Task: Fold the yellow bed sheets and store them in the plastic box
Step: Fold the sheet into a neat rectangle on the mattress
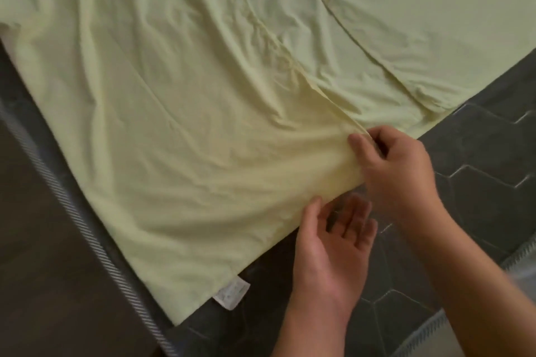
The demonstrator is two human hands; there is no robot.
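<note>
Pinching the near corner of the yellow sheet is the right hand — thumb and curled fingers close on the bunched hem right where a long crease runs up into the fabric. The left hand sits just below, palm up, fingers relaxed and spread, thumb touching the sheet's edge, holding nothing as far as I can see. The sheet lies spread over the dark mattress w/ a hexagon quilt pattern, a white care label poking out at the lower corner. A second layer or sheet edge shows farther back at upper right; can't tell if it's a separate sheet. No plastic box in view.

Step in hand, imo: gathering the corner to start a fold — early in the task. To do it well:
- get both layers of the hem in the pinch, not just the top one, else the corner slips apart when lifted
- bring the left hand along the edge toward the label corner, take that corner too, so the edge hangs taut between both hands
- lift & shake lightly to drop the wrinkles before laying corner to corner
- thin, limp fabric — it'll sag and drag on the mattress, so keep tension & go slow
</note>
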